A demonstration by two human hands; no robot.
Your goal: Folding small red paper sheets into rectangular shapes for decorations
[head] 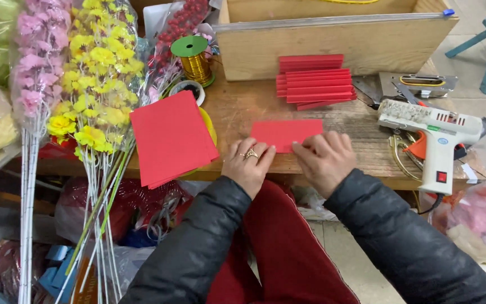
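Note:
A small red paper sheet (283, 133) lies flat near the front edge of the wooden table (237, 110). My left hand (247, 164), with a ring on one finger, presses on the sheet's near left corner. My right hand (324, 157) pinches the near right edge of the same sheet. A stack of flat red paper sheets (171, 137) lies to the left, overhanging the table edge. Several pleated red paper pieces (313, 82) are piled behind the sheet.
A white glue gun (437, 135) and a metal stapler (417, 84) lie at the right. A wooden box (333, 42) stands at the back. A gold wire spool (195, 59), a tape roll (188, 89) and yellow (99, 79) and pink (37, 62) artificial flowers fill the left.

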